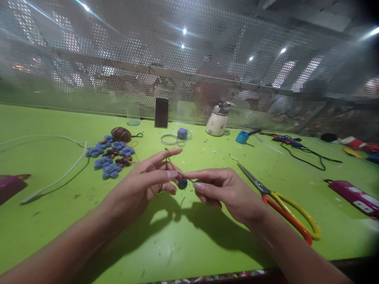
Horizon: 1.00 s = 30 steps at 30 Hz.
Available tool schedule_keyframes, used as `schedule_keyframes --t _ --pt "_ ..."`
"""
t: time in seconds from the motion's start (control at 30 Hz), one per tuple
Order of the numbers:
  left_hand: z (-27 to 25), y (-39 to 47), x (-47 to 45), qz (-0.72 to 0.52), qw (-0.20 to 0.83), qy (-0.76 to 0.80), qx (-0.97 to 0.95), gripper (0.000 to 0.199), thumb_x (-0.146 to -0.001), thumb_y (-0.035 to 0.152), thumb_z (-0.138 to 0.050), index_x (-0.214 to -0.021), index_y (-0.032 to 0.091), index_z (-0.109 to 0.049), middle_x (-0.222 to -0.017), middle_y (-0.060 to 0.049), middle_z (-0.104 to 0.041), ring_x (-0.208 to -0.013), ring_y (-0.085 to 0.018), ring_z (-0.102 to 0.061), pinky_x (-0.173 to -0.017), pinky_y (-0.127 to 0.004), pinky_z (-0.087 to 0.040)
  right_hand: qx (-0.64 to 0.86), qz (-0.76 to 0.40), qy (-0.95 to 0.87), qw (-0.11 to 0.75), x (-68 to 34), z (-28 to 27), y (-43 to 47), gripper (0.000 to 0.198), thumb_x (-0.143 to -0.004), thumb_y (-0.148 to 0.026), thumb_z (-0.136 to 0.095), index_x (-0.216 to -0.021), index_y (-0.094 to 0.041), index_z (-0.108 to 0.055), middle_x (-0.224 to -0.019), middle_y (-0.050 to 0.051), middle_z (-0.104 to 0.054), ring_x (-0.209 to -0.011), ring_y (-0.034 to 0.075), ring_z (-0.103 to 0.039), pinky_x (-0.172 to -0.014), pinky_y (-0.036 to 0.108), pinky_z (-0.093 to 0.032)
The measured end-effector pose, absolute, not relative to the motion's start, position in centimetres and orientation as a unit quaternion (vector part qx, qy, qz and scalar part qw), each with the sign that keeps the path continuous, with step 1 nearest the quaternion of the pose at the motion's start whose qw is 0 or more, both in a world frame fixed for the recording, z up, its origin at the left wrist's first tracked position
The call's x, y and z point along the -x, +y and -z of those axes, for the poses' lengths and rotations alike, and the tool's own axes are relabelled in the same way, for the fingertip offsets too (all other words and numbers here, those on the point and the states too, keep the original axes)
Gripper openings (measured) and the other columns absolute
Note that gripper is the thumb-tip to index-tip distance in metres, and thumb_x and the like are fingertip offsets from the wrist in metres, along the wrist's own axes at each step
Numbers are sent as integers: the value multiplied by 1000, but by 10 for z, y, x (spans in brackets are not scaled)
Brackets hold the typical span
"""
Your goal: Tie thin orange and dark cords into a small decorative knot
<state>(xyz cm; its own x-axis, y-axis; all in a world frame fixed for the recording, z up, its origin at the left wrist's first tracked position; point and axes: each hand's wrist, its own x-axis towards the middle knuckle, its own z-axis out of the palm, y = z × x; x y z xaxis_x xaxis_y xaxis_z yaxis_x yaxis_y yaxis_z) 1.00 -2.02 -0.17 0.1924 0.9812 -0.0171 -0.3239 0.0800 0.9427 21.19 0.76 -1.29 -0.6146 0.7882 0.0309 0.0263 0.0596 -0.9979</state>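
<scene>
My left hand (143, 177) pinches a small dark crochet piece (182, 183) between thumb and fingers. Orange and dark yarn (167, 154) wraps around its raised index finger. In my right hand (226, 187) is a thin crochet hook (186, 177), gripped between thumb and fingers, its tip at the crochet piece. Behind the left hand lie several crocheted flowers (111, 170), blue ones and dark-orange ones. A multicoloured yarn ball (121, 134) sits beyond them, and an orange strand runs from near it toward my left hand.
Scissors (263, 189) with red and yellow handles lie right of my right hand. Farther back stand a phone (161, 113), a white bottle (217, 121) and a blue jar (242, 137), near a blue yarn ball (182, 133). A purple power strip (352, 195) and a white cable (66, 171) flank the workspace.
</scene>
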Motion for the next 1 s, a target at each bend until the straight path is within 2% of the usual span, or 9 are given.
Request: schedule_keyframes --t 0.27,0.4,0.5,0.6,0.7,0.87,0.93,1.0 --pt "8 -16 -8 -486 576 415 -509 92 -70 15 -77 -148 27 -28 -71 4 -64 -63 -10 -56 -63 -23 -45 338 -576 -679 305 -206 11 4 31 -84 -25 -63 -114 -19 -71 -57 -4 -51 -45 6 -37 -41 19 -28" --pt "3 -18 -12 -491 529 435 -539 106 -69 15 -77 -152 28 -13 -67 3 -66 -65 -13 -59 -66 -26 -47 364 -572 -676 288 -204 7 3 32 -84 -24 -63 -115 -17 -68 -57 -4 -52 -44 5 -38 -41 19 -29" --pt "4 -19 -14 -479 499 456 -560 107 -70 15 -74 -153 27 -7 -65 2 -66 -66 -17 -62 -66 -29 -49 394 -582 -658 272 -203 5 3 26 -84 -26 -64 -107 -15 -65 -56 -4 -54 -43 6 -40 -41 19 -31" --pt "8 -18 -16 -474 444 478 -592 102 -72 16 -70 -152 30 -9 -65 3 -66 -65 -18 -62 -65 -31 -50 398 -613 -625 275 -200 9 3 20 -82 -29 -66 -96 -14 -62 -55 -4 -56 -41 6 -41 -39 18 -30" --pt "13 -19 -18 -476 367 502 -622 92 -75 15 -65 -151 32 -15 -66 4 -65 -65 -17 -64 -69 -32 -51 379 -661 -573 302 -195 16 3 24 -79 -32 -70 -91 -14 -60 -55 -4 -56 -39 4 -40 -39 18 -27" --pt "20 -23 -24 -490 262 523 -646 81 -77 13 -61 -148 29 -26 -70 4 -65 -69 -16 -64 -76 -33 -50 340 -718 -485 366 -184 28 -2 30 -72 -34 -77 -84 -14 -58 -54 -5 -55 -37 2 -36 -39 17 -24" --pt "21 -23 -25 -513 258 522 -631 78 -77 14 -63 -147 26 -31 -72 3 -66 -71 -16 -64 -79 -34 -49 335 -716 -474 388 -181 29 -5 28 -74 -32 -76 -85 -14 -58 -56 -5 -55 -38 2 -36 -41 18 -27" --pt "19 -23 -26 -543 301 509 -596 79 -75 17 -67 -146 23 -33 -71 3 -66 -71 -17 -64 -77 -34 -49 328 -705 -476 411 -179 30 -7 26 -76 -32 -74 -85 -14 -58 -57 -5 -55 -39 2 -37 -43 18 -29"
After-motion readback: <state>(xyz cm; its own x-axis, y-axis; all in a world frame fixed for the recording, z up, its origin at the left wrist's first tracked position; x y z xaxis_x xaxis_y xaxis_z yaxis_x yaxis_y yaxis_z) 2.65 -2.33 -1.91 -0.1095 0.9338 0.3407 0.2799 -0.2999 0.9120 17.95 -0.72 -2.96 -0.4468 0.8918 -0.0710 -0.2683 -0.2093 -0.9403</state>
